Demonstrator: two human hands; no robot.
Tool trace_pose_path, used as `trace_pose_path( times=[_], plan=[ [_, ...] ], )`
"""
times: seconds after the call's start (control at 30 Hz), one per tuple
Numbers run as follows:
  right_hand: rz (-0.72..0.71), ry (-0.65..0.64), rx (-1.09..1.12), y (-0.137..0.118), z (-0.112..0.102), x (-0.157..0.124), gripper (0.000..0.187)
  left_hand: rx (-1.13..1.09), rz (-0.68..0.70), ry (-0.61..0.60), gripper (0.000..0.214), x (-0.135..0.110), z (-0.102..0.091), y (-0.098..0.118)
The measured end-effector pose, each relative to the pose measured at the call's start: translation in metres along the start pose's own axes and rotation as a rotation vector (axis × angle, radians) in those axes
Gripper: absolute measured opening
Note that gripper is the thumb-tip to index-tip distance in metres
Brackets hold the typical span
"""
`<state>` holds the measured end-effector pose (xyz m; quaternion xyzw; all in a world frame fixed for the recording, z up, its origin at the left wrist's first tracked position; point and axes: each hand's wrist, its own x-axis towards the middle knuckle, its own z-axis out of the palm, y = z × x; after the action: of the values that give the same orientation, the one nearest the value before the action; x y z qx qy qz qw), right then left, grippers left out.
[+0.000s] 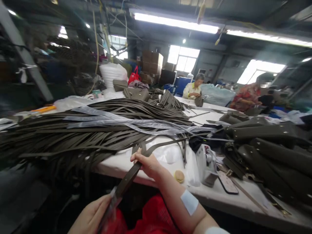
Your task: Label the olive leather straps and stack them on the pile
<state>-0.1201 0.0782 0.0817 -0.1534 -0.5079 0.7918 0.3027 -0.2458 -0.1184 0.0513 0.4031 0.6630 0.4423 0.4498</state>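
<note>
A dark olive strap (128, 178) runs between my two hands in front of the table edge. My right hand (147, 164) pinches its upper part, just over the edge. Lower down, my left hand (94, 214) is closed around the strap near its other end, where a clear plastic piece shows, blurred. Beyond my right hand, a length of strap (165, 143) bends away to the right across the white cloth. A large heap of similar straps (97, 136) spreads over the table, with pale translucent strips (109, 122) lying on top.
Right of my forearm are a round yellowish object (179, 176), a white device (206, 162) and a phone (227, 182). Olive bags (270, 149) are piled at the right. Two people (193, 89) work across the table. A white wrapped roll (113, 78) stands at the back left.
</note>
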Motion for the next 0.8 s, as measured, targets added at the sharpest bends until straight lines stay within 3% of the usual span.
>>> trace_pose_path(
  times=[0.17, 0.4, 0.53, 0.7, 0.8],
  plan=[
    [-0.083, 0.099, -0.252, 0.001, -0.001, -0.005, 0.033, -0.037, 0.078, -0.031, 0.064, 0.005, 0.006, 0.012],
    [0.019, 0.007, -0.384, -0.008, -0.022, -0.011, 0.026, -0.076, 0.095, -0.145, 0.061, 0.004, 0.006, 0.015],
    [-0.034, -0.018, -0.511, 0.0, -0.009, -0.016, 0.033, -0.097, 0.109, -0.114, 0.063, 0.009, 0.01, 0.023],
    [0.012, -0.132, -0.371, 0.028, 0.016, -0.025, 0.034, -0.03, 0.125, 0.003, 0.061, 0.02, 0.019, 0.026],
    [0.071, 0.025, -0.09, 0.021, 0.009, -0.021, 0.036, 0.071, 0.182, 0.058, 0.058, 0.021, 0.017, 0.02]
  ],
)
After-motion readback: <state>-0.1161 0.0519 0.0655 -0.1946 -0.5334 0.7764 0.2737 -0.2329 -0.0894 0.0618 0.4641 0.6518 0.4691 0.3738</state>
